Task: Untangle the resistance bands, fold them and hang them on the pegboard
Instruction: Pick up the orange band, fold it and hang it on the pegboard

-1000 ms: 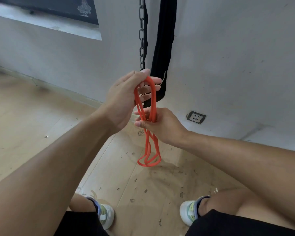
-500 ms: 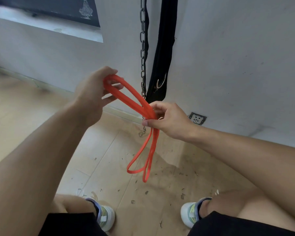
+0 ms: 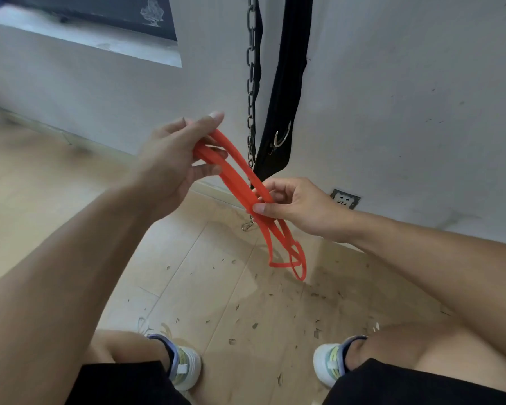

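Observation:
An orange resistance band (image 3: 240, 176), doubled into several strands, runs slantwise between my two hands at chest height. My left hand (image 3: 173, 159) holds its upper left end, with fingers curled through the loop. My right hand (image 3: 298, 206) pinches the strands together lower right. Below that pinch the band's loose loops (image 3: 289, 258) dangle above the floor. No pegboard is in view.
A dark metal chain (image 3: 250, 83) with a clip at its end and a black strap (image 3: 287, 92) with a metal hook hang against the grey wall just behind the band. A wall socket (image 3: 344, 198) sits low right. The wooden floor (image 3: 216, 287) is littered with small debris; my feet are below.
My left hand drew the band's top end out to the left, then came partway back toward the middle. The dangling loops swung from left of my right hand to below right of it.

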`<state>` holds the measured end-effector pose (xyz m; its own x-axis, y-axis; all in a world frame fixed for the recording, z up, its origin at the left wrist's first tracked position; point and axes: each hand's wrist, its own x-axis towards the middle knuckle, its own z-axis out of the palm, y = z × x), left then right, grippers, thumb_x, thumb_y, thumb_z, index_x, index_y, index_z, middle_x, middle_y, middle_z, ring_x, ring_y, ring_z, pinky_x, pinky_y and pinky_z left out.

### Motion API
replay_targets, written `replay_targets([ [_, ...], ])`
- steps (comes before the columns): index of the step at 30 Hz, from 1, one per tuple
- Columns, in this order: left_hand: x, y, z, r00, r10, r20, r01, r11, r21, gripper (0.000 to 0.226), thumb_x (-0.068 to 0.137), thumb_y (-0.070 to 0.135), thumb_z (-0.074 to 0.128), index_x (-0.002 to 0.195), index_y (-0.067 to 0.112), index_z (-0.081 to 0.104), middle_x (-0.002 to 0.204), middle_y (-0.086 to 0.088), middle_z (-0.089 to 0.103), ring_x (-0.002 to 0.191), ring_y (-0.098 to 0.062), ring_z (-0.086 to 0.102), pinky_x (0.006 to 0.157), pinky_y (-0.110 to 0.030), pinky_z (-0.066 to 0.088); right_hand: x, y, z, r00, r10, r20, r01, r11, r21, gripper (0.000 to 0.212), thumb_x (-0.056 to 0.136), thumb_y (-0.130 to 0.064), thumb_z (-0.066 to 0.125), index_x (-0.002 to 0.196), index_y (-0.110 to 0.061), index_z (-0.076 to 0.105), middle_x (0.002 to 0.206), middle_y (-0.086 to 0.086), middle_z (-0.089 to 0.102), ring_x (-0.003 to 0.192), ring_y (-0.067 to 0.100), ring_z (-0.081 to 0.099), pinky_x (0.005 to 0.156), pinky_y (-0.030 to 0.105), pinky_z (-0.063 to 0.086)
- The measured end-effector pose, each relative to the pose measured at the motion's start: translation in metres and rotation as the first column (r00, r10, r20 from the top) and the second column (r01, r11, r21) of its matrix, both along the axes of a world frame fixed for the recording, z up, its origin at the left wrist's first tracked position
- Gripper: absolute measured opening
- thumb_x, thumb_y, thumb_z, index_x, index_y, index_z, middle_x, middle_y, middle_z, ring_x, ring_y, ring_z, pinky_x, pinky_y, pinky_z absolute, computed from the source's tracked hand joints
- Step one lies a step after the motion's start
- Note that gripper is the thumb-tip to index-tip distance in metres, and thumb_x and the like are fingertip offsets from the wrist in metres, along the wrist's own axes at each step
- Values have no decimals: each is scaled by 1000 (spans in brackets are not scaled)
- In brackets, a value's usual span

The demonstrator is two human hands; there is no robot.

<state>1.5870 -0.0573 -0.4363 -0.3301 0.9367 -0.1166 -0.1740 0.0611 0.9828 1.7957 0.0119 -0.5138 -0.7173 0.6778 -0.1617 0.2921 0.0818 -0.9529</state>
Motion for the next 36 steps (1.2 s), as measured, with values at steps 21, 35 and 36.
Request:
replay_targets([
  [21, 20, -13, 9, 975, 41, -220, -38, 999, 17, 30, 85, 40, 75, 73, 19, 57, 85, 3, 74, 81, -11, 71, 49, -17, 41, -16, -9, -13, 992, -104, 69, 90, 977, 192, 15, 84, -29, 84, 98, -28, 78, 97, 5, 78, 90, 23, 76, 86, 42, 65],
  [35, 28, -9, 10, 998, -1, -69, -1, 1000, -21, 38, 100, 36, 60, 114, 1, 62, 114, -2, 75, 102, -14, 71, 70, -35, 63, -29, -11, -19, 982, -176, 64, 152, 947, 282, 41, 87, -29, 80, 126, -17, 74, 105, -3, 75, 89, 8, 69, 70, 9, 50],
  [36, 28, -9, 10, 997, -5, -72, 3, 999, -35, 40, 100, 37, 59, 118, 1, 61, 116, -2, 74, 110, -17, 70, 69, -37, 64, -29, -10, -20, 982, -173, 81, 143, 946, 292, 40, 88, -30, 80, 126, -18, 75, 106, -1, 74, 89, 9, 69, 69, 9, 50],
])
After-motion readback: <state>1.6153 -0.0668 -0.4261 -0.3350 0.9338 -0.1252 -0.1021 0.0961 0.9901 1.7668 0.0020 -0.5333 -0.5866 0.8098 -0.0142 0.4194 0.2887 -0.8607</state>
